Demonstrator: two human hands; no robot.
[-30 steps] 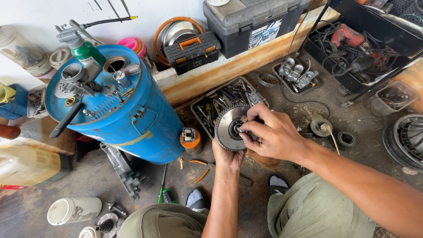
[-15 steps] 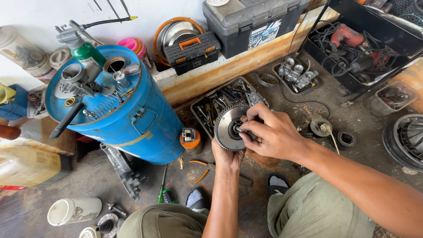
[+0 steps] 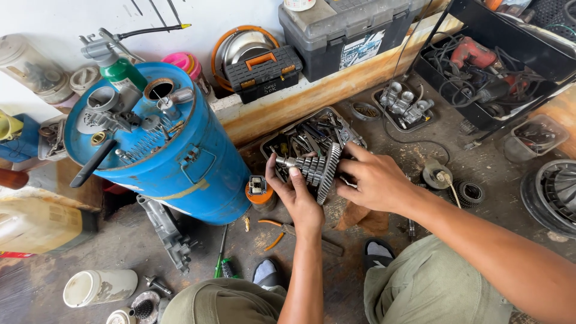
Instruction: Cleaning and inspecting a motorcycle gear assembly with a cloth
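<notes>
The left hand (image 3: 297, 192) cradles a geared shaft (image 3: 315, 170) from below, fingers clamped on its small end, while the right hand (image 3: 373, 180) closes round the large gear, steadying it above the parts tray (image 3: 288, 139). Left stands a blue drum (image 3: 180, 162); far, a black toolbox (image 3: 354, 27) carries a rectangular label.
</notes>
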